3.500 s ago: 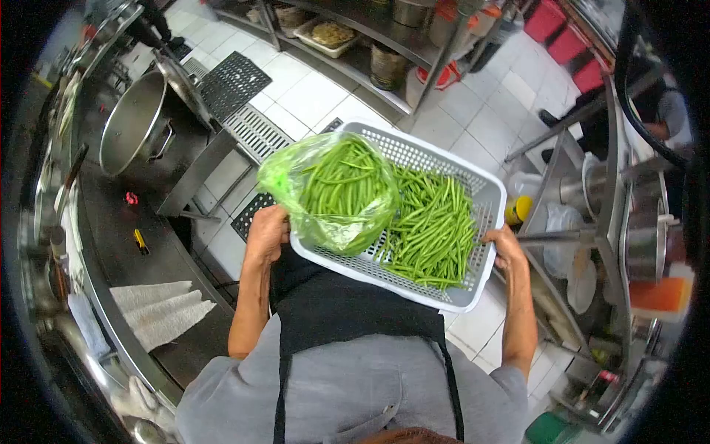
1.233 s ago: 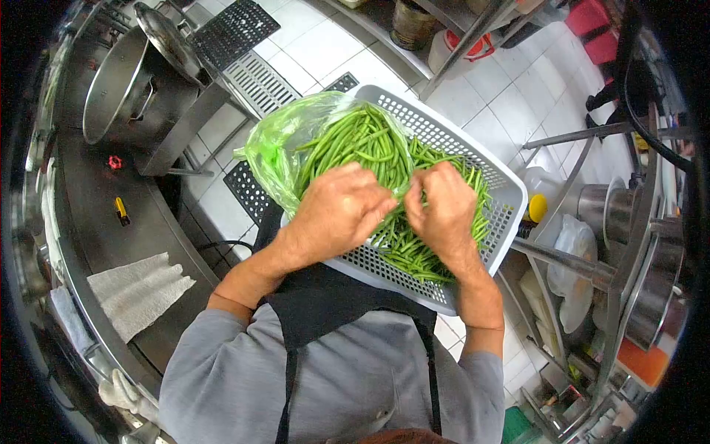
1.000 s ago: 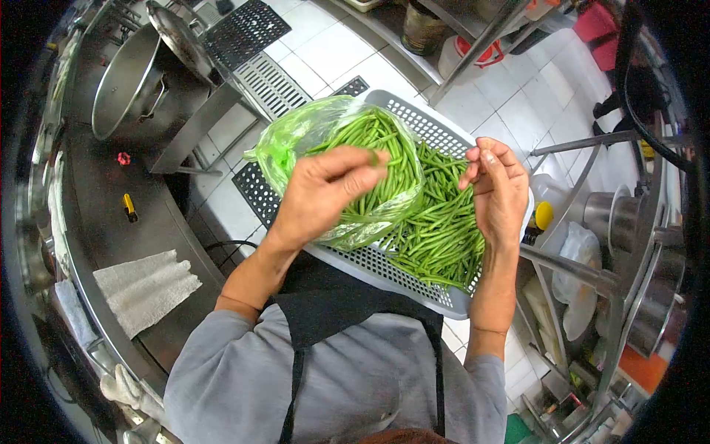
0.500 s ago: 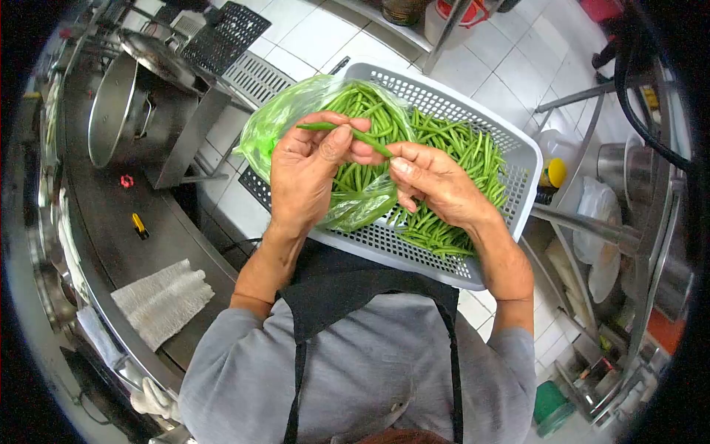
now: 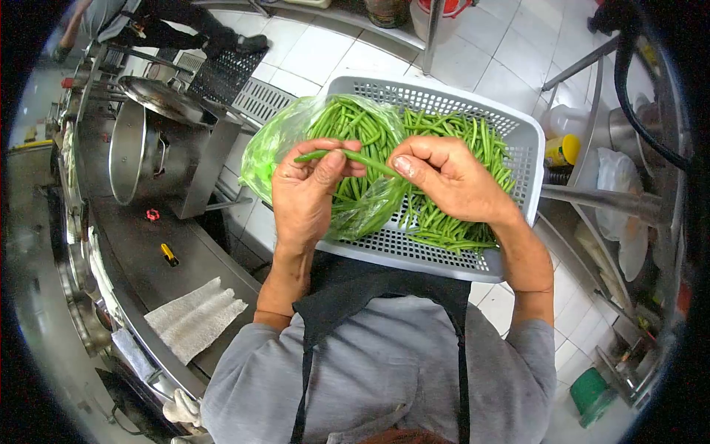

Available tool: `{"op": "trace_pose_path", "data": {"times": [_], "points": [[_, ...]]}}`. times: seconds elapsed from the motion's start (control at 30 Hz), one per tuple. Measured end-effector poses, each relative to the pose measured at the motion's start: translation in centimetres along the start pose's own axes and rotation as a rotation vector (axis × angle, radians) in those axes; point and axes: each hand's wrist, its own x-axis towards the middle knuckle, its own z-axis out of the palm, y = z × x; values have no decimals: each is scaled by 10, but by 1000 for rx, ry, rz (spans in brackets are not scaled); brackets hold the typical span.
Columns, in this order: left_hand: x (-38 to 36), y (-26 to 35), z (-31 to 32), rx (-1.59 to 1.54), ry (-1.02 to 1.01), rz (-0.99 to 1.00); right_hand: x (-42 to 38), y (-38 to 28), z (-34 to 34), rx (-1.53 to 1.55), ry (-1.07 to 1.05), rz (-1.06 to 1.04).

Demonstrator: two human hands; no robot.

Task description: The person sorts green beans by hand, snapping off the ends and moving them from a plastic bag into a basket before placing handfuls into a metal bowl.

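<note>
Between my two hands is one green bean, held nearly level above the basket. My left hand pinches its left part between thumb and fingers. At its right end, my right hand grips the tip with thumb and forefinger. Below them a clear green plastic bag, open at the top, holds many green beans. It rests in the left part of a grey perforated plastic basket. Loose green beans lie heaped in the basket's right part. My hands hide some of the bag and beans.
At left, a counter holds a large metal pot, a lid, a yellow-black tool and a white cloth. Metal shelving stands at right. Another person's dark shoe and leg show at upper left.
My right hand has turned, its fingers curling more tightly at the bean's end. The view has shifted slightly, and another person has come into sight at upper left.
</note>
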Motion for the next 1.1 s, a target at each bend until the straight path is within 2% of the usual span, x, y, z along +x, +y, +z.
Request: {"op": "trace_pose_path", "data": {"times": [0.07,0.1,0.13,0.17,0.2,0.27,0.3,0.33,0.4,0.47,0.53,0.6,0.7,0.83,0.93,1.0,1.1], "points": [[1,3,4,85,-30,29,0,-11,-3,-272,20,71],[4,5,7,112,2,98,0,-13,-6,-267,31,67],[6,8,9,138,33,168,-1,-14,-10,-301,146,105],[10,15,6,261,23,202,-3,-14,-13,-334,261,144],[13,23,3,265,15,200,-4,-11,-18,-330,270,142],[18,37,-2,639,-59,151,-8,-5,-28,-278,464,-123],[22,41,-5,868,-103,220,-13,-11,-29,-242,495,-101],[25,43,-4,869,-112,223,-17,-11,-30,-243,504,-104],[32,45,0,1428,-277,455,-27,-12,-35,-266,501,-41],[37,34,1,1428,-264,394,-35,-6,-36,-295,506,-17],[42,24,0,1514,-358,361,-42,-3,-32,-350,514,74],[45,16,2,1554,-385,322,-46,-2,-30,-369,538,32],[49,10,12,1629,-423,174,-52,-5,-32,-432,456,221],[57,5,7,1633,-486,144,-66,-5,-28,-477,431,212],[54,7,13,1691,-457,172,-83,-12,-20,-463,437,232],[47,15,17,1684,-478,241,-92,-9,-14,-434,523,204],[29,36,30,1540,-572,310,-108,19,-6,-355,603,64]]}}
